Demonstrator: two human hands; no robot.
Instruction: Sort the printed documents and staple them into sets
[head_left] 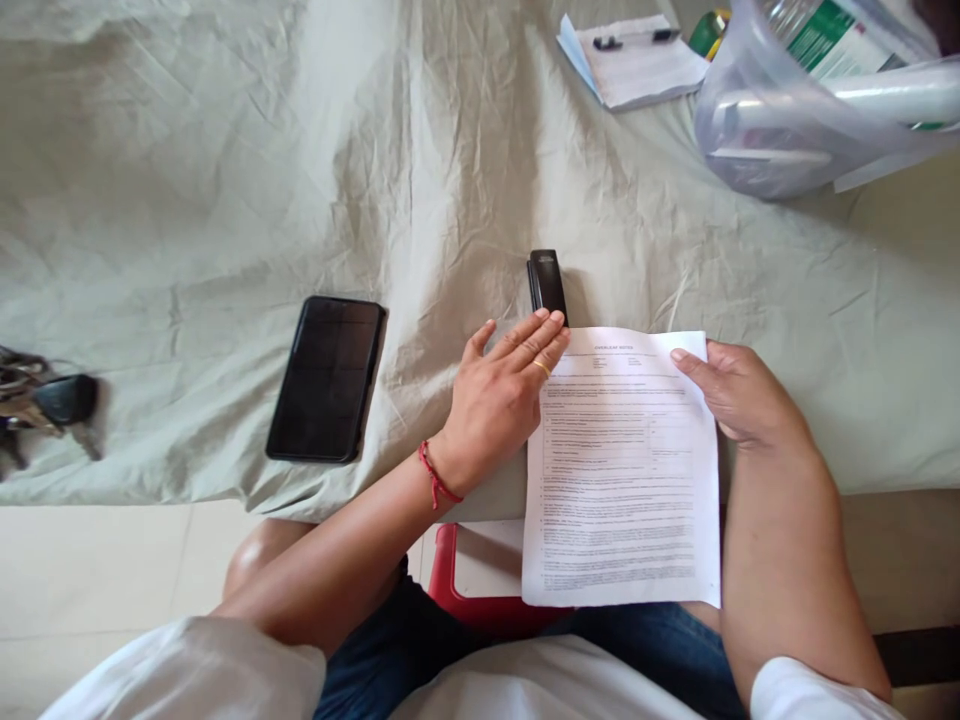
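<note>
Indoors, wrinkled grey-green bedsheet (225, 150), pale tiled floor (90, 570)

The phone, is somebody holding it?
No, the phone lies alone on the cloth, dark screen up; the left hand and right hand rest on the paper.

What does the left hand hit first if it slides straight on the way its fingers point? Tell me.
Probably the black stapler. The left hand lies flat, fingertips pointing up and right at the printed sheet's top corner, with the stapler just beyond them; whether they already touch is unclear.
</note>
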